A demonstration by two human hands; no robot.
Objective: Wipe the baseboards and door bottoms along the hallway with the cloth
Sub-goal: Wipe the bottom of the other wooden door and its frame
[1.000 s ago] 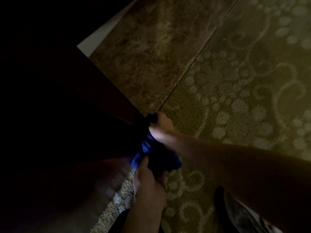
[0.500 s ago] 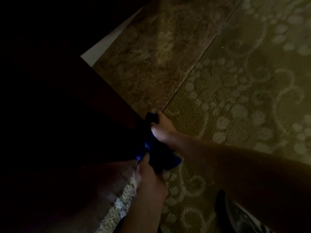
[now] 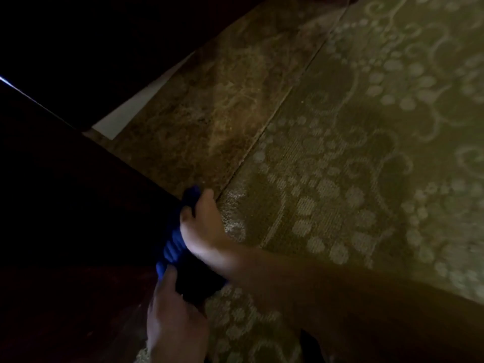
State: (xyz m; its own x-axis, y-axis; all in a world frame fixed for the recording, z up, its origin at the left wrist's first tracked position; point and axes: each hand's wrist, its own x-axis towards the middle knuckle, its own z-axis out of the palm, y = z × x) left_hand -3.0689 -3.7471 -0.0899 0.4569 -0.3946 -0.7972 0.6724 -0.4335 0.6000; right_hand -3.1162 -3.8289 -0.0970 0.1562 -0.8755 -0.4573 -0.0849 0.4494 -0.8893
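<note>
Below, largest first: I see the patterned carpet (image 3: pixel 353 205) filling the right side of the head view, with pale scrolls and dots on an olive ground. Next to it, a band of marbled stone floor (image 3: pixel 209 113) runs diagonally, meeting the carpet along a straight seam. To the left, a dark wooden surface (image 3: pixel 78 205), the door or baseboard face, is too dim for me to tell which. A pale strip (image 3: pixel 131 108) shows at its far end.

My right hand (image 3: pixel 201 226) reaches in from the lower right, fingers curled over the upper part of the blue cloth (image 3: pixel 172 247) and pressing it against the edge of the dark wood where it meets the floor. My left hand (image 3: pixel 172 318) comes up from the bottom edge, thumb and fingers gripping the cloth's lower bunched end. Both hands lie close together, joined by the cloth. The cloth sits at the foot of the dark wood, at the seam of carpet and stone.
</note>
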